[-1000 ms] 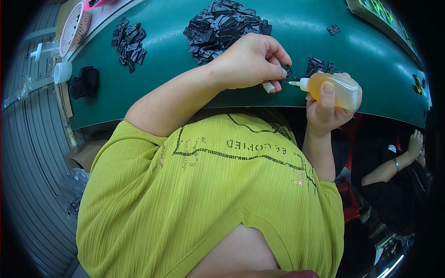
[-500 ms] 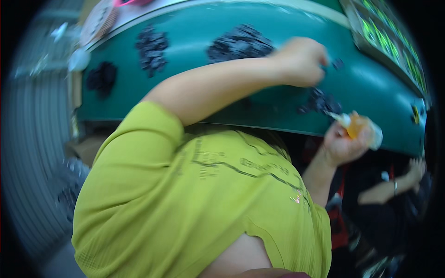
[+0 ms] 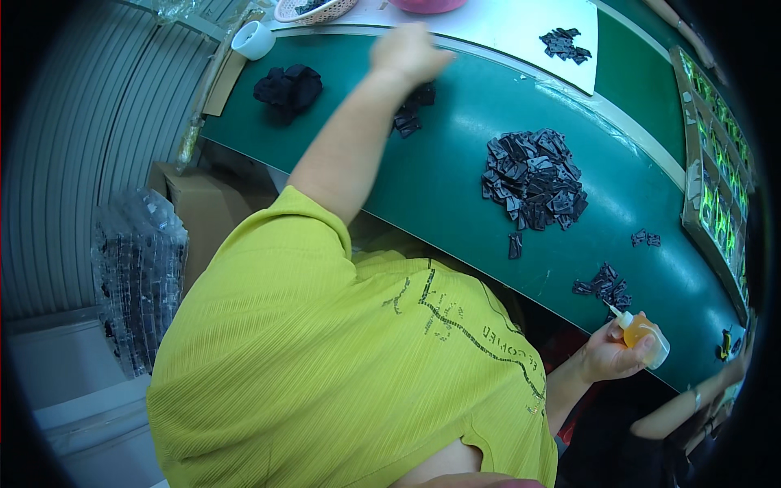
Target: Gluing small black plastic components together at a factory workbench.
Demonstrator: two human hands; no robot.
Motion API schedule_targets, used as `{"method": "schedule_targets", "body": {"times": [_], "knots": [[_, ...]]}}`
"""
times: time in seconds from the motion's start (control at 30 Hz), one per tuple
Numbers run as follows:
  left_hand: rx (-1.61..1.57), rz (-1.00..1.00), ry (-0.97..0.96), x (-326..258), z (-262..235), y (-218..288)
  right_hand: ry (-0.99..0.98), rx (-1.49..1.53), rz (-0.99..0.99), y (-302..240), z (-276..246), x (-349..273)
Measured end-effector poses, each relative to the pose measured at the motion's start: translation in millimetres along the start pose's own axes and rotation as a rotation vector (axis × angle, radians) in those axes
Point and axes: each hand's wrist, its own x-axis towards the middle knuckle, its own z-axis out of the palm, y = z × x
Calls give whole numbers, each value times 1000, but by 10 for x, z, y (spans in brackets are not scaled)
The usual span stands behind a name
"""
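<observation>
My left hand is stretched toward the table's far edge with its fingers curled in. Whatever they hold, if anything, is hidden. Beneath and beside it a small pile of flat black plastic parts shows partly. Near the front edge at the right, my right hand is closed around a small clear squeeze bottle holding orange liquid, its thin pale nozzle pointing up and left. Just beyond the nozzle lies a loose cluster of black parts, with two parts apart from it. A large heap of them covers mid-table.
A black cloth bundle and a white tape roll are at the left. A basket, a pink container and more black parts rest on the far white board. A cardboard tray borders the right; another person's arm is at lower right.
My left hand has moved from beside the right-hand parts to the smaller pile at the left. The view has swung left. My right hand still holds the bottle.
</observation>
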Motion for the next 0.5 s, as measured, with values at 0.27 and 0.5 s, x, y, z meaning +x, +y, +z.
{"method": "schedule_targets", "body": {"times": [0.27, 0.5], "knots": [[-376, -57, -53, 293, 210, -469, -38, 9, 5, -62, 143, -67], [-1273, 263, -680, -848, 70, 672, -75, 57, -32, 52, 106, -85]]}}
